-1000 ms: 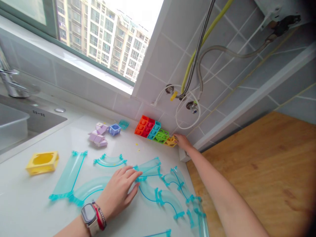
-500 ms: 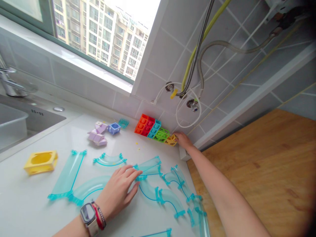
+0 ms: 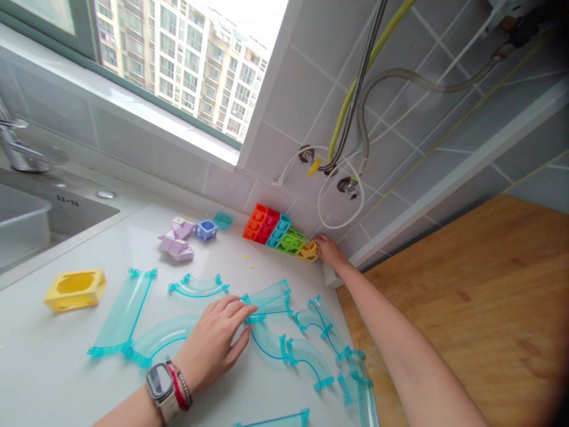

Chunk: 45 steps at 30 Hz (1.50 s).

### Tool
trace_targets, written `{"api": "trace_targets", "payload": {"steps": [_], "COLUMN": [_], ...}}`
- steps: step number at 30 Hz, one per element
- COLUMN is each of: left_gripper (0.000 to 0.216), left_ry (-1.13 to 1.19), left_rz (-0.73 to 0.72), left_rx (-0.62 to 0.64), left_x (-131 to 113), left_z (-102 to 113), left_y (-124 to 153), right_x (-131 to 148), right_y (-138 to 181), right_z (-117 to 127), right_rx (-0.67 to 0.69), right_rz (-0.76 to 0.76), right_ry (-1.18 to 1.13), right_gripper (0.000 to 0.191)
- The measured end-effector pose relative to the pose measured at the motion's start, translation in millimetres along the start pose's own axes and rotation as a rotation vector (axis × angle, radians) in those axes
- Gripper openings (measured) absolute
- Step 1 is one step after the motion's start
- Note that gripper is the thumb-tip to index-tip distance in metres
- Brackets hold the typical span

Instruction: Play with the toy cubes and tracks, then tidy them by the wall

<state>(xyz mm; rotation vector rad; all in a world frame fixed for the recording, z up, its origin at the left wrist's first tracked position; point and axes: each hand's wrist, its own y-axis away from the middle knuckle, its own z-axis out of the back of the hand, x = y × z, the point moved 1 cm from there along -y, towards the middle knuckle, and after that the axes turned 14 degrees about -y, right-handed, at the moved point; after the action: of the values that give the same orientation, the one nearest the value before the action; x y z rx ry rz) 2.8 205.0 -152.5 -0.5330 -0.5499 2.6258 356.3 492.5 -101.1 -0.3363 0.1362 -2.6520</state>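
At the far right of the counter, my right hand [image 3: 329, 251] has its fingers closed on a small yellow-orange block [image 3: 308, 251]. That block ends a row of toy blocks along the wall: green [image 3: 291, 242], blue [image 3: 278, 230], dark red [image 3: 269, 228] and orange-red [image 3: 256, 223]. My left hand [image 3: 217, 332] lies palm down with fingers stretched, over the end of a curved translucent teal track piece [image 3: 166, 337]. Its fingertips reach the near end of a straight teal track piece [image 3: 272, 298]; whether they press on it, I cannot tell. More curved teal track pieces [image 3: 309, 357] lie right of this hand.
A yellow hollow block [image 3: 75, 290] and a long teal track [image 3: 122, 311] lie on the left. Lilac pieces [image 3: 176, 240], a periwinkle block [image 3: 205, 230] and a teal piece [image 3: 223, 220] sit further back. A sink [image 3: 84, 207] borders the counter; hoses [image 3: 355, 89] hang above.
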Motion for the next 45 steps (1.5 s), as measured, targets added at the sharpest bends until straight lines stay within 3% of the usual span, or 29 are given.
{"api": "trace_targets", "payload": {"steps": [4,10,17,22,25,28,31,35,40,45], "left_gripper": [0.033,0.036,0.036,0.035,0.035,0.032,0.028,0.023,0.021,0.021], "left_ry": [-0.011,-0.011,-0.049,-0.054,-0.031,-0.034,-0.067,-0.107,-0.129,-0.230], "left_rz": [-0.001,0.006,0.060,0.105,0.089,0.066,0.031,-0.089,-0.250,-0.238], "left_rx": [-0.005,-0.028,-0.020,-0.012,0.016,-0.007,-0.045,-0.018,0.152,0.309], "left_x": [-1,1,4,10,13,11,2,-17,-27,-17], "left_z": [1,1,5,4,4,9,20,47,89,117], "left_y": [-1,0,-4,-5,-7,-9,-7,11,49,68], "right_x": [-1,4,31,81,133,193,237,254,240,229], "right_y": [7,17,37,78,134,207,277,330,336,333], "right_z": [-2,-11,-13,17,32,29,5,-36,-57,-64], "right_rx": [-0.052,-0.148,-0.361,-0.580,-0.687,-0.733,-0.730,-0.762,-0.766,-0.710], "right_rz": [-0.010,-0.042,-0.099,-0.100,-0.089,-0.058,-0.077,-0.158,-0.330,-0.368], "right_ry": [-0.004,-0.047,-0.147,-0.243,-0.335,-0.599,-0.731,-0.793,-0.880,-0.946], "right_gripper": [0.066,0.061,0.068,0.046,0.031,0.022,0.019,0.018,0.025,0.029]}}
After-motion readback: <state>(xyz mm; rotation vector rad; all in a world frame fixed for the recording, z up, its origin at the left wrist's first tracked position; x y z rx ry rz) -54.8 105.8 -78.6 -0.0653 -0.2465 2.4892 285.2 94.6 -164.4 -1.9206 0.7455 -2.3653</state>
